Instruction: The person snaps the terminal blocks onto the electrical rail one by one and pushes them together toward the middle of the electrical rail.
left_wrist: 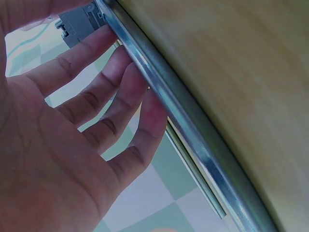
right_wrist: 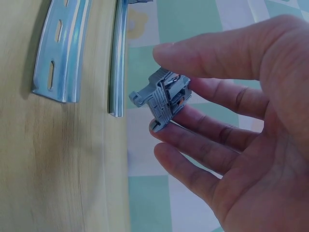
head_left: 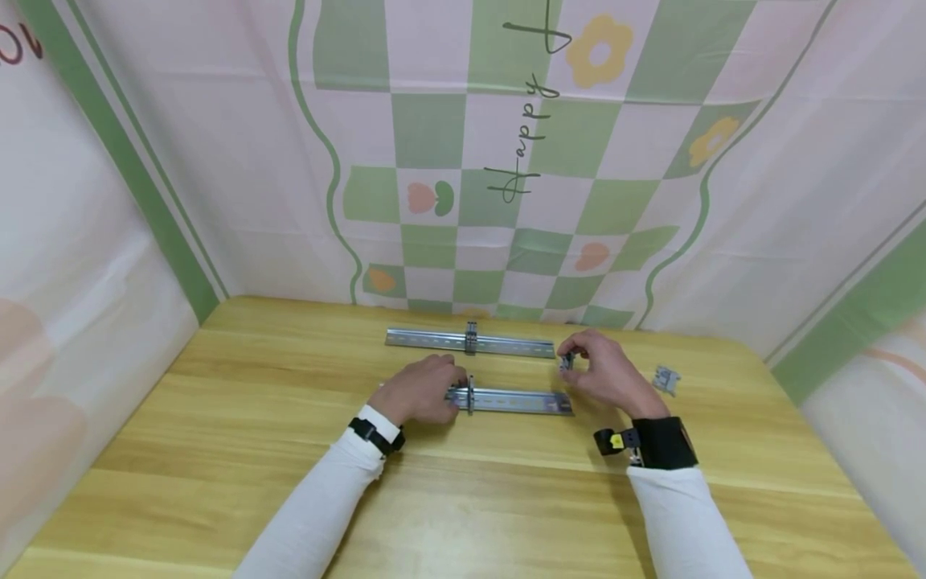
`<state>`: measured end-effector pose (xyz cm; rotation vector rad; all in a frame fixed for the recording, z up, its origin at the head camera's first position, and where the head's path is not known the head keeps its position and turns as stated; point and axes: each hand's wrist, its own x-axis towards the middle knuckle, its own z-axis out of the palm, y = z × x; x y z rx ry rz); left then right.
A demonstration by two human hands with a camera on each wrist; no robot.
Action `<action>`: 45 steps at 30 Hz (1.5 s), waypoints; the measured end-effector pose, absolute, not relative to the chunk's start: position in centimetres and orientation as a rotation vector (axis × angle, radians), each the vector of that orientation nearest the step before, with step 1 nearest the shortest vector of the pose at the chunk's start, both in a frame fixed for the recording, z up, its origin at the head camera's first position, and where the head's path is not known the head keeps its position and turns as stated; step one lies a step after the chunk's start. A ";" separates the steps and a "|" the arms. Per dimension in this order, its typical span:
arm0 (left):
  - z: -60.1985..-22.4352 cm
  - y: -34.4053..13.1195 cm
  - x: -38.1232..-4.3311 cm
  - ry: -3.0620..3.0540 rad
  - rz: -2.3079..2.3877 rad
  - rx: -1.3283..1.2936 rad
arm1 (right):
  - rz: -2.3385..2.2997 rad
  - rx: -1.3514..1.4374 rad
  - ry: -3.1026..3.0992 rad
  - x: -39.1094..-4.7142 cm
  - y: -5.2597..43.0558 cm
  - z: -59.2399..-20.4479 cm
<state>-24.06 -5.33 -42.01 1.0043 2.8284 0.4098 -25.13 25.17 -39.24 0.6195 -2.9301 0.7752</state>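
My left hand [head_left: 423, 388] grips the left part of the nearer slotted metal DIN rail [head_left: 521, 400]. In the left wrist view its fingertips curl against the edge of the rail [left_wrist: 193, 140], beside a grey terminal block [left_wrist: 82, 24]. That block [head_left: 471, 396] stands across the rail, just right of the left hand. Off the rail's right end, my right hand [head_left: 608, 374] pinches another grey terminal block [right_wrist: 166, 99] between thumb and fingers. This piece is held tilted in the air, apart from both rails.
Behind lies a second DIN rail [head_left: 427, 338], parallel to the first, with grey blocks [head_left: 471, 328] mounted near its middle. A loose grey terminal block [head_left: 666, 379] rests on the wooden table [head_left: 463, 498], right of the right hand. A patterned cloth [head_left: 499, 201] hangs along the table's back edge.
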 end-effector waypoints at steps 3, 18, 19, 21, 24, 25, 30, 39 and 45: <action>-42.0 -5.3 -24.2 2.828 0.416 1.010 | 0.789 0.622 -2.928 -25.2 25.2 -39.2; -41.5 -5.2 -24.4 2.827 0.400 1.002 | 0.816 0.630 -2.909 -25.6 25.2 -38.9; -41.5 -5.2 -24.4 2.825 0.400 1.002 | 0.817 0.632 -2.910 -25.5 25.3 -38.9; -41.5 -5.2 -24.3 2.823 0.403 1.004 | 0.829 0.635 -2.910 -25.4 25.3 -39.0; -41.6 -5.2 -24.2 2.821 0.405 1.005 | 0.847 0.641 -2.908 -25.3 25.2 -39.0; -41.6 -5.2 -24.1 2.821 0.405 1.003 | 0.854 0.643 -2.907 -25.3 25.1 -39.0; -41.7 -5.3 -24.0 2.819 0.401 0.994 | 0.885 0.644 -2.901 -25.1 24.9 -39.1; -41.9 -5.4 -23.9 2.828 0.388 1.010 | 0.935 0.687 -2.895 -25.0 24.6 -39.1; -41.8 -5.4 -24.0 2.821 0.394 1.009 | 0.962 0.693 -2.899 -24.9 24.3 -39.1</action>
